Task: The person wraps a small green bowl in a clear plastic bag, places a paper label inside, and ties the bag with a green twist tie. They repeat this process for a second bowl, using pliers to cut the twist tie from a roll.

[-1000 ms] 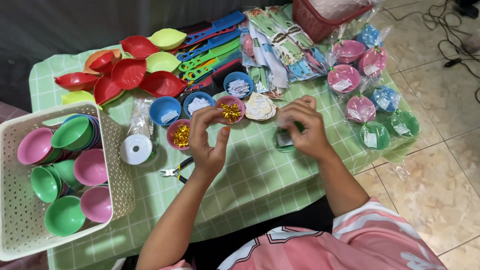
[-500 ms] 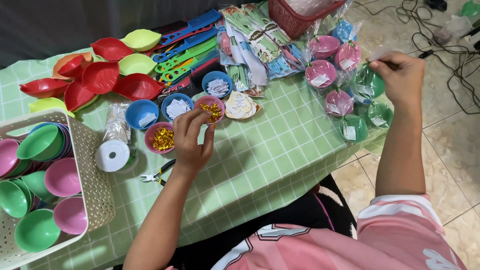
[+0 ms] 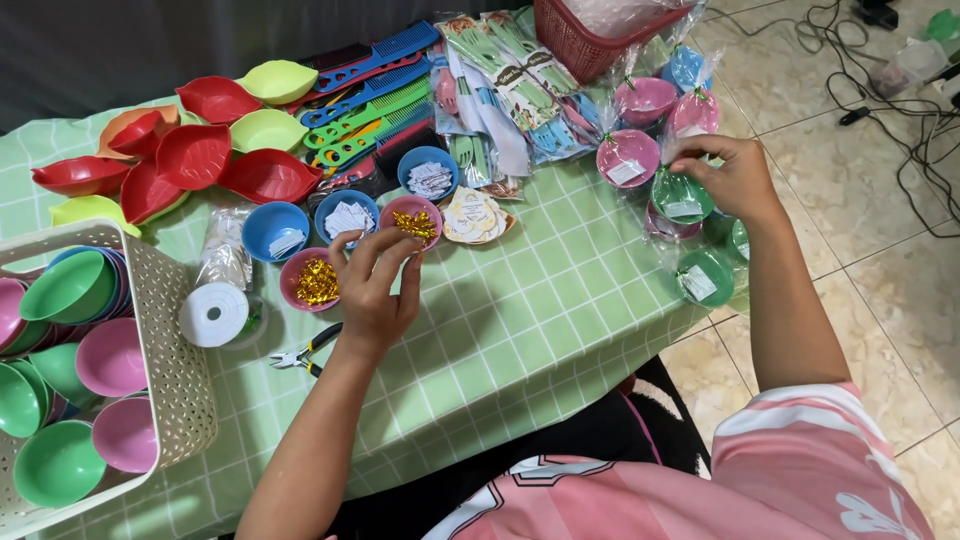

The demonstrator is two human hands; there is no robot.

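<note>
My left hand (image 3: 372,290) hovers with fingers loosely curled over the pink bowl of gold ties (image 3: 411,221), holding nothing I can see. My right hand (image 3: 735,175) reaches to the bench's far right edge, fingertips pinched on the clear wrap of a bagged green bowl (image 3: 682,197). The bench (image 3: 520,310) wears a green checked cloth; a cream basket (image 3: 165,350) of bowls sits on its left edge, and the floor (image 3: 880,300) beyond is beige tile with black cables (image 3: 900,95).

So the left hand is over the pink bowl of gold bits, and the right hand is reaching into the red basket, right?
Not quite. The head view shows the right hand at the wrapped bowls, not in the red basket. The left hand is by the pink bowl.
</note>
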